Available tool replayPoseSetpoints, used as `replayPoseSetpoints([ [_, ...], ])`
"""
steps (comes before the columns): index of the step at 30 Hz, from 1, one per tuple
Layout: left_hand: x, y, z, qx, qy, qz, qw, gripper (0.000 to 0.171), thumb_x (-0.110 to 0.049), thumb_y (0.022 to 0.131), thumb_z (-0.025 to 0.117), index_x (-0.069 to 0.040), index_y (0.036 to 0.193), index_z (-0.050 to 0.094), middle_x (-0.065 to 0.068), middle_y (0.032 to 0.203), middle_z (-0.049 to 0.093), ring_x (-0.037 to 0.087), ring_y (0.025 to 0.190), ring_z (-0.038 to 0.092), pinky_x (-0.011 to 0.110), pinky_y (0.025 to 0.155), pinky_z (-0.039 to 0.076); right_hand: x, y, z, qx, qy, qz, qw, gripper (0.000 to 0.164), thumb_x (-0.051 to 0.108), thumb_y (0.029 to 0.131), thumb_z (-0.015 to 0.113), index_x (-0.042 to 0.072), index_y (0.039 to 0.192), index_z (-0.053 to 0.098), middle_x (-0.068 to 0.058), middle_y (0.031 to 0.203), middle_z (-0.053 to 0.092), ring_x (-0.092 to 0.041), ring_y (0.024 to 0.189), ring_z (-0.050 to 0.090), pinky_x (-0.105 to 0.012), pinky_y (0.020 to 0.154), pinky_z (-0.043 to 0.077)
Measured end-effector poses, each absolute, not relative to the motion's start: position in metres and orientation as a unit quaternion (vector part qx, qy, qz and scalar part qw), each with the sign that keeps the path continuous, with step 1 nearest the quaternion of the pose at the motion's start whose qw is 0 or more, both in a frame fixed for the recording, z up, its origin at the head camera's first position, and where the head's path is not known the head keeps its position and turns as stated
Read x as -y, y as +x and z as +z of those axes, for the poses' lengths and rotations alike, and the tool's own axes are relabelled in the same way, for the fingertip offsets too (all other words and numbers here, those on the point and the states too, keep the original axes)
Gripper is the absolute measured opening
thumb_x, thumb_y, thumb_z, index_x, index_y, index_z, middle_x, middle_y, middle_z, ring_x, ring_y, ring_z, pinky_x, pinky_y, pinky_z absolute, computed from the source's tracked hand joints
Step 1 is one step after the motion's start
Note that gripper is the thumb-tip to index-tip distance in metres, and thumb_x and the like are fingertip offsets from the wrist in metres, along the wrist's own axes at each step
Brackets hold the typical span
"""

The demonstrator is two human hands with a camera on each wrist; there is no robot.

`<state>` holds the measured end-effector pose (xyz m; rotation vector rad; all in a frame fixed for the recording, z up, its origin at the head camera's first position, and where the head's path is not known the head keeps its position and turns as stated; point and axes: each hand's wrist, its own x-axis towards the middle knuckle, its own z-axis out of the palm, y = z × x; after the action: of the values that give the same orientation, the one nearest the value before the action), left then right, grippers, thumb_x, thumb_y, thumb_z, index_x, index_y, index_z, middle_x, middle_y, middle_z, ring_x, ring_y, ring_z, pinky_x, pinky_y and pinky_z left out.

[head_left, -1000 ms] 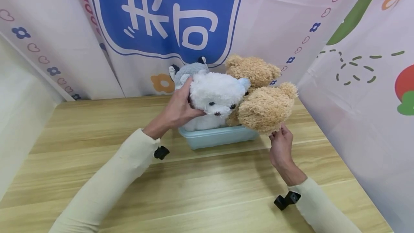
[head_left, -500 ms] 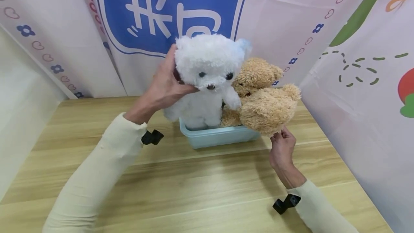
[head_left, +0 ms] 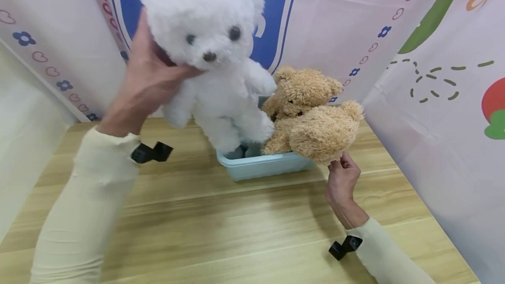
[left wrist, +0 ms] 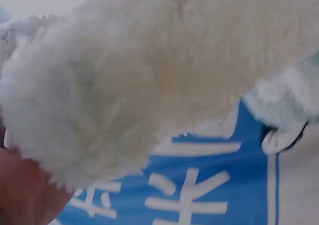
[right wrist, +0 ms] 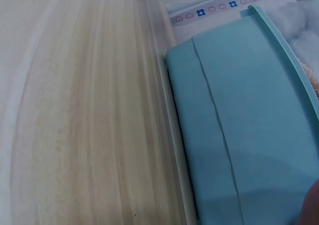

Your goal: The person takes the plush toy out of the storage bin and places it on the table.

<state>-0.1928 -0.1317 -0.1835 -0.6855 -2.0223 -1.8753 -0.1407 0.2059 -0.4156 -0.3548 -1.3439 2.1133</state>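
My left hand [head_left: 147, 78] grips a white teddy bear [head_left: 221, 82] by the side of its head and neck, holding it upright. Its feet overlap the left part of a light blue plastic bin [head_left: 268, 165] in the head view. The bear's fur [left wrist: 124, 85] fills much of the left wrist view. At the bin's front right corner my right hand [head_left: 342, 183] has curled fingers, beneath the nearer tan teddy bear [head_left: 327, 135]; fingertip contact is partly hidden. The right wrist view shows a finger [right wrist: 310, 207] against the bin's wall.
Another tan teddy bear [head_left: 307, 86] sits in the bin behind the nearer one. A plush toy's black-and-white ear [left wrist: 284, 138] shows in the left wrist view. The wooden table [head_left: 252, 231] meets a printed cloth backdrop [head_left: 315, 21] behind and at the right.
My left hand has raised the white teddy bear out of the bin, up and to the left, closer to the head camera. My right hand stays nearly in place.
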Motion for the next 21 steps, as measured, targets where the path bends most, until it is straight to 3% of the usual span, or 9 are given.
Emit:
replayPoseSetpoints([
  [10,0.18,-0.209,-0.177,0.67,-0.181,-0.704,0.15,0.087,0.016,0.067,0.08,-0.018,0.137,0.041,0.002,0.137,0.051,0.019,0.133,0.045,0.026,0.111,0.039,-0.205,-0.14,-0.415,0.501,-0.142,0.796,0.309,0.047,-0.018,0.087,0.041,0.007,0.107,0.076,0.006,0.063,0.049,-0.002,0.056,0.04,-0.014,0.05,0.036],
  [17,0.214,-0.224,-0.198,0.698,-0.099,-0.7,0.116,0.087,0.01,0.071,0.081,-0.024,0.139,0.04,-0.004,0.141,0.049,0.014,0.135,0.042,0.025,0.117,0.032,-0.204,-0.14,-0.417,0.502,-0.148,0.798,0.3,0.048,-0.017,0.086,0.041,0.007,0.109,0.076,0.005,0.064,0.05,-0.002,0.056,0.04,-0.013,0.051,0.036],
  [21,0.23,-0.235,-0.209,0.677,-0.092,-0.723,0.102,0.086,0.012,0.072,0.079,-0.024,0.14,0.041,-0.004,0.142,0.048,0.015,0.133,0.044,0.025,0.114,0.037,-0.203,-0.14,-0.419,0.496,-0.152,0.799,0.304,0.049,-0.017,0.087,0.041,0.008,0.111,0.075,0.005,0.064,0.051,-0.002,0.055,0.04,-0.013,0.051,0.037],
])
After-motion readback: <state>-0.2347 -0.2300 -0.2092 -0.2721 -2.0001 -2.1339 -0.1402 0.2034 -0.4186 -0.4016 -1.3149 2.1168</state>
